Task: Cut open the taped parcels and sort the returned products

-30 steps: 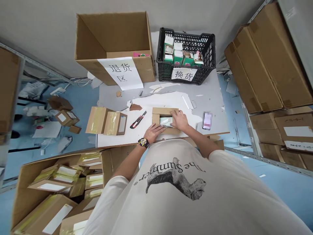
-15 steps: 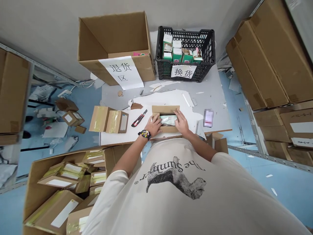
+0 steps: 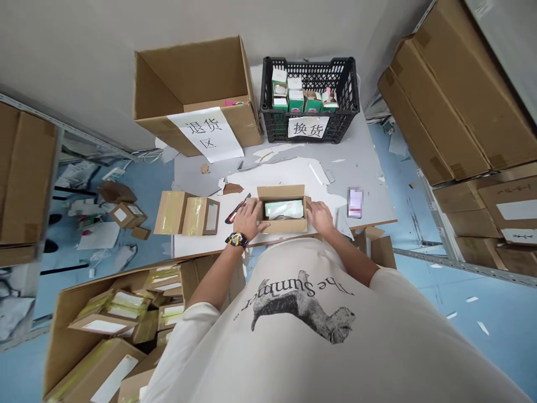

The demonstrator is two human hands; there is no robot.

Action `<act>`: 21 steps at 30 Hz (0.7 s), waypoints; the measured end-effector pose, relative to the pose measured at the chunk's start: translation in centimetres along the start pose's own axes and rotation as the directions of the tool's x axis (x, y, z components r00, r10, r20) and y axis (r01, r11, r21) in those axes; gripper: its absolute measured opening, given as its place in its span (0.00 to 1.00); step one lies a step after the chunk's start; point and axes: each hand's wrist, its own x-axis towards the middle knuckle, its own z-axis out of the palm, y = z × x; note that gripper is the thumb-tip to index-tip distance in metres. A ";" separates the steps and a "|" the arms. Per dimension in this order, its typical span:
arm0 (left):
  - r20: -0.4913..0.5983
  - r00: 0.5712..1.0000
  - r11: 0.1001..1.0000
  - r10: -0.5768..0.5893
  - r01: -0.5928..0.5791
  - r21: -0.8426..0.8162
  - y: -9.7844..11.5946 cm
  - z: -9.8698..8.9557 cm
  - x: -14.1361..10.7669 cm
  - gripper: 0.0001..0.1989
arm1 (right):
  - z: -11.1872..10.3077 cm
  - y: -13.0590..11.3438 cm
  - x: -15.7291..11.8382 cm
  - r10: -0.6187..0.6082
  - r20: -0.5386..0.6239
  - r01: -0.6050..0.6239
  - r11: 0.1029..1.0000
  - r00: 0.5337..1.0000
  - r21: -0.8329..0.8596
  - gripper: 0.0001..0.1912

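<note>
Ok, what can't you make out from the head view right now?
In the head view:
Open box: floor hidden beneath the wrapped item.
Knife: partly behind the left hand.
Phone: screen content blurred.
Lower-left carton: cut off by the bottom edge.
Parcel labels inside: text too small.

Inner package (image 3: 284, 209) markings, phone (image 3: 354, 202) screen — blurred
</note>
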 end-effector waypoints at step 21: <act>0.165 0.984 0.997 -0.069 0.075 -0.029 -0.1 2.5 6.4 0.59 | 0.9 -1.1 5.3 -0.118 0.277 0.136 0.990 0.954 -0.047 0.77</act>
